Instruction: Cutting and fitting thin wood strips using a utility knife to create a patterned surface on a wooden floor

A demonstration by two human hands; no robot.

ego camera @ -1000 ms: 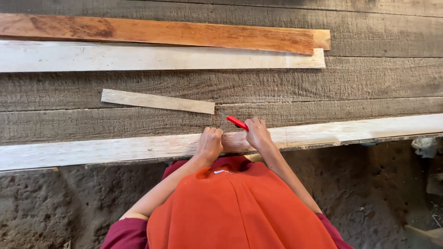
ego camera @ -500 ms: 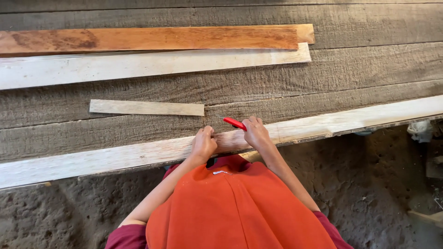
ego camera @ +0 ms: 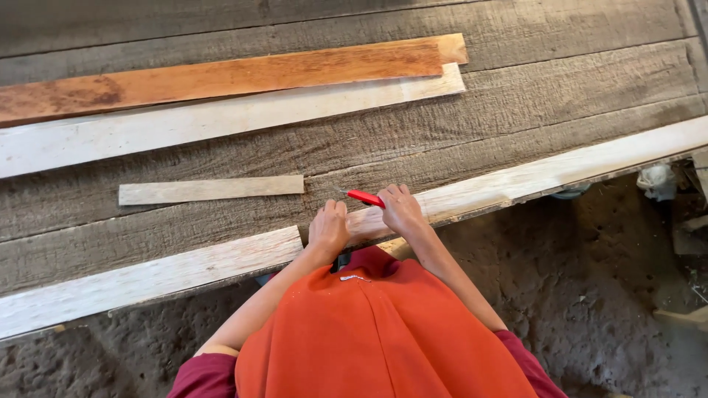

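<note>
Long pale wooden plank (ego camera: pixel 560 171) at the rough wooden counter's (ego camera: pixel 516 110) near edge is pinned by left hand (ego camera: pixel 328 230); red-handled marker (ego camera: pixel 366 198) gripped in right hand (ego camera: pixel 402 210); plank shift could skew the mark.

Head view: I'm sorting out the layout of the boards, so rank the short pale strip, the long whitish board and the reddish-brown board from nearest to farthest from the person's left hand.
From the left hand:
1. Short pale strip, just up and to its left.
2. Long whitish board, farther up the table.
3. Reddish-brown board, farthest, beyond the whitish one.
</note>
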